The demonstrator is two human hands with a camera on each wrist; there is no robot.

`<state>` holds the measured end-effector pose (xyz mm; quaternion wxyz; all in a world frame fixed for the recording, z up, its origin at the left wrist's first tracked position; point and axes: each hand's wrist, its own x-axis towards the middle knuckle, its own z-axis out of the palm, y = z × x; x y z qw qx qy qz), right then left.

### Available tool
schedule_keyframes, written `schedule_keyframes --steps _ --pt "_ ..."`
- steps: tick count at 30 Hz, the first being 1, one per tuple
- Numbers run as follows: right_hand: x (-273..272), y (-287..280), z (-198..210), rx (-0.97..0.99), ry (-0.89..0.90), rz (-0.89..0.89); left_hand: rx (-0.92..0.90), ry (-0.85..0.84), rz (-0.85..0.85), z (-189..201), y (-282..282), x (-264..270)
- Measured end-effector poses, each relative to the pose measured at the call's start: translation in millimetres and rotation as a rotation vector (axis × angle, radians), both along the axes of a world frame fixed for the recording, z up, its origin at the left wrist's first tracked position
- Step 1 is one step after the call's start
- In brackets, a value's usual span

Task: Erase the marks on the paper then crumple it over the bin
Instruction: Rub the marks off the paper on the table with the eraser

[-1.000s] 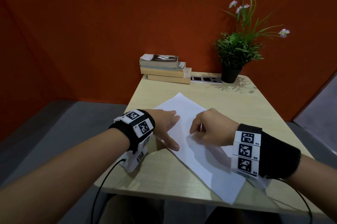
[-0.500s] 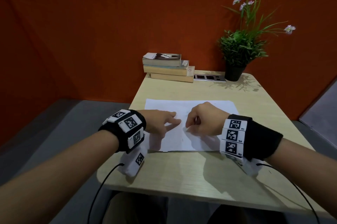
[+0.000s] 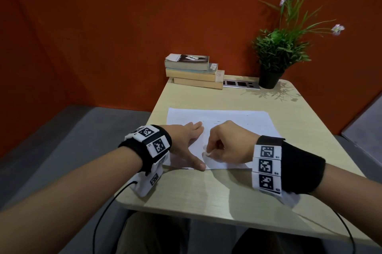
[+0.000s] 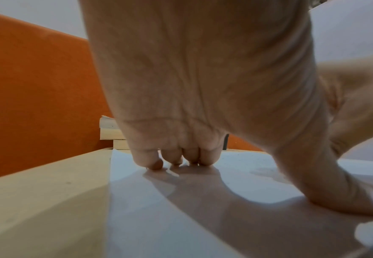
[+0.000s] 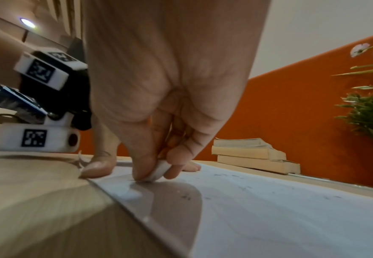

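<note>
A white sheet of paper [image 3: 233,122] lies flat on the light wooden table [image 3: 227,191], long side toward me, with faint pencil marks [image 5: 243,187] on it. My left hand [image 3: 186,144] presses on the paper's left part, fingers spread and thumb at the near edge; its fingertips [image 4: 157,163] touch the sheet. My right hand [image 3: 225,146] pinches a small white eraser [image 5: 159,170] between thumb and fingers, its tip touching the paper near the near edge. The eraser [image 3: 207,153] barely shows in the head view. No bin is in view.
A stack of books [image 3: 194,70] and a potted plant [image 3: 275,55] stand at the table's far edge, with a socket strip [image 3: 240,84] between them. An orange partition [image 3: 103,26] rises behind. Grey floor lies to the left.
The paper has been turned from a diagonal lie to square with the table edge. Both hands stayed on it; my left thumb has spread toward the near edge.
</note>
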<state>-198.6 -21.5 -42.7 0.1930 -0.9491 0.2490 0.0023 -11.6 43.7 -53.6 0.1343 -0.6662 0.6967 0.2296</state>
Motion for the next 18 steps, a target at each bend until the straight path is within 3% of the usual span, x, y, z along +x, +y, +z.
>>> schedule_keyframes --steps 9,18 --pt "31 -14 3 -0.111 0.044 -0.082 0.025 0.000 -0.005 2 -4 -1" --pt "-8 21 0 -0.020 0.045 0.041 0.044 -0.054 -0.005 2 -3 -5"
